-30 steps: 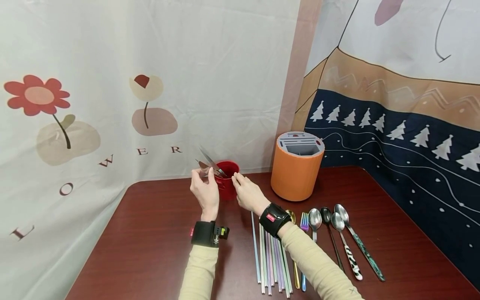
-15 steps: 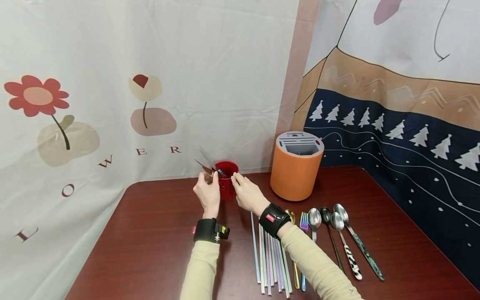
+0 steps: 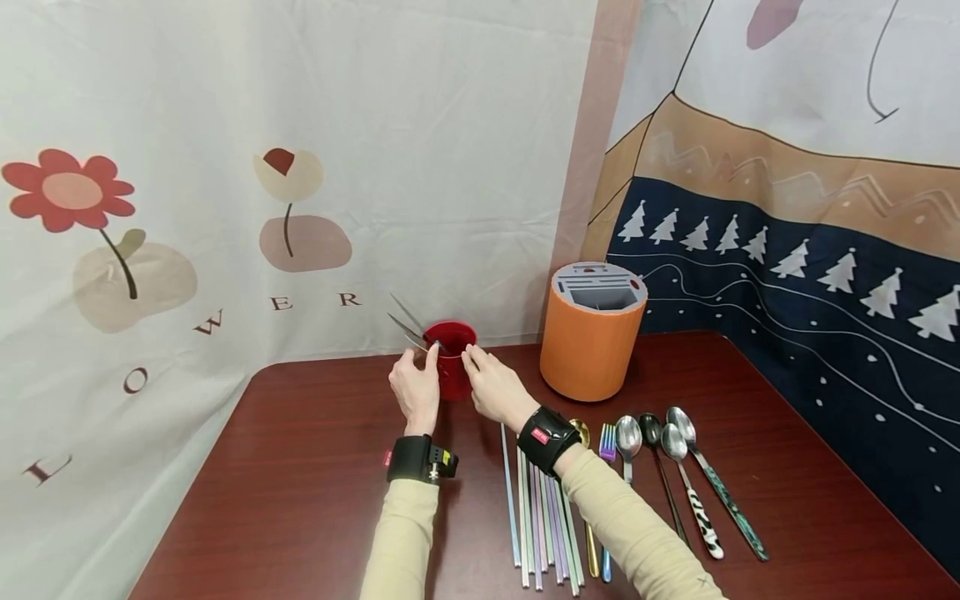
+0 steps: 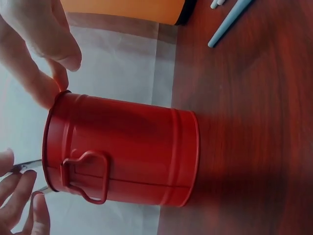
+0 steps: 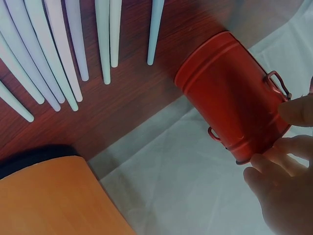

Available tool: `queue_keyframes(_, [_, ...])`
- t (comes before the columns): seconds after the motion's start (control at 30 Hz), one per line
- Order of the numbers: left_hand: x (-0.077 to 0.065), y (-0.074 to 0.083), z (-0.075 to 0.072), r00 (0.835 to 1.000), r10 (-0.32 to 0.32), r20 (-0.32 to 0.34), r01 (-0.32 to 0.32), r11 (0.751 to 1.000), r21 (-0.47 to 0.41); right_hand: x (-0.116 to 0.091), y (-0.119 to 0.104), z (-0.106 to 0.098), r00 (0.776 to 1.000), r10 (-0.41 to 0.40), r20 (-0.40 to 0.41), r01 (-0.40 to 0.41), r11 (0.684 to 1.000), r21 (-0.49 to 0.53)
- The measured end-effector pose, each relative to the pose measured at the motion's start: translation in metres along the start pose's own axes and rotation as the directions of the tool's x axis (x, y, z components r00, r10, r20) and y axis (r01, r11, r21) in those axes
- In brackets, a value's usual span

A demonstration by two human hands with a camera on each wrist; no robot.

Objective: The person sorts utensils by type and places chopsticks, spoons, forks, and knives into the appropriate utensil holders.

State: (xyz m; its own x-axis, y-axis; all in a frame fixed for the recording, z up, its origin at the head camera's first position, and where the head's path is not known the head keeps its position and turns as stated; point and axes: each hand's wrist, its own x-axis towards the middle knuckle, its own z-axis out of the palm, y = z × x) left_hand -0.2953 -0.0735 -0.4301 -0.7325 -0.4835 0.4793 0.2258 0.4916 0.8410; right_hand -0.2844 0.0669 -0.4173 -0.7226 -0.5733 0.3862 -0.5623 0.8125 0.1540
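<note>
A small red metal bucket (image 3: pixel 454 379) with wire side handles stands upright at the back of the table. Two slim metal blades (image 3: pixel 406 315) slant up and left out of its mouth, their lower ends hidden inside. My left hand (image 3: pixel 417 387) is at the bucket's left rim, thumb and fingers pinching the metal pieces; the left wrist view shows metal (image 4: pixel 27 165) between the fingertips. On the other side, my right hand (image 3: pixel 495 385) holds the rim, with the thumb on one side of the wall and fingers (image 5: pixel 264 169) on the other.
To the right stands an orange cylindrical holder (image 3: pixel 591 350) with a grey slotted top. Pastel chopsticks (image 3: pixel 546 525) lie in front, beside a rainbow fork (image 3: pixel 607 442), a gold utensil (image 3: pixel 592 546) and several spoons (image 3: pixel 677 446). A printed cloth (image 3: pixel 450 167) hangs behind the table.
My left hand has lowered slightly toward the bucket, and the blades have turned and shifted left to lie nearly side by side. My right hand stays at the rim.
</note>
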Motion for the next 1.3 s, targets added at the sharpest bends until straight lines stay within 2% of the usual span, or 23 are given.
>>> queue_keyframes(0.1, [-0.001, -0.003, -0.004, 0.999, 0.018, 0.039, -0.018, 1.000, 0.003, 0.001, 0.000, 0.000, 1.000, 0.002, -0.006, -0.002, 1.000, 0.002])
queue_keyframes(0.23, [-0.006, -0.009, -0.008, 0.995, 0.035, 0.095, -0.032, 0.999, -0.035, 0.001, 0.000, 0.000, 1.000, 0.006, -0.010, -0.006, 1.000, 0.008])
queue_keyframes(0.4, [-0.019, -0.012, -0.014, 0.986, 0.024, 0.167, -0.016, 0.998, -0.053, 0.001, -0.002, 0.000, 1.000, 0.018, 0.007, -0.018, 1.000, 0.019])
queue_keyframes(0.53, [-0.028, -0.008, -0.019, 0.975, 0.044, 0.218, -0.038, 0.999, -0.032, 0.001, -0.004, 0.002, 0.998, 0.039, 0.039, -0.041, 0.997, 0.059])
queue_keyframes(0.7, [-0.034, -0.004, -0.020, 0.968, 0.079, 0.240, -0.079, 0.997, -0.011, 0.001, -0.004, 0.002, 0.995, 0.072, 0.072, -0.082, 0.986, 0.145])
queue_keyframes(0.87, [-0.036, 0.002, -0.012, 0.961, 0.124, 0.247, -0.126, 0.992, -0.008, -0.003, 0.001, -0.001, 0.992, 0.121, 0.031, -0.125, 0.972, 0.201])
queue_keyframes(0.97, [-0.038, 0.005, -0.010, 0.955, 0.150, 0.257, -0.152, 0.988, -0.012, -0.011, 0.000, -0.008, 0.983, 0.185, -0.013, -0.174, 0.947, 0.269])
queue_keyframes(1.13, [-0.040, 0.010, -0.011, 0.945, 0.194, 0.262, -0.192, 0.981, -0.033, -0.035, 0.004, -0.035, 0.954, 0.290, -0.071, -0.249, 0.905, 0.344])
queue_keyframes(1.3, [-0.042, 0.017, -0.013, 0.934, 0.206, 0.292, -0.203, 0.978, -0.043, -0.070, 0.026, -0.060, 0.941, 0.335, -0.051, -0.291, 0.876, 0.385])
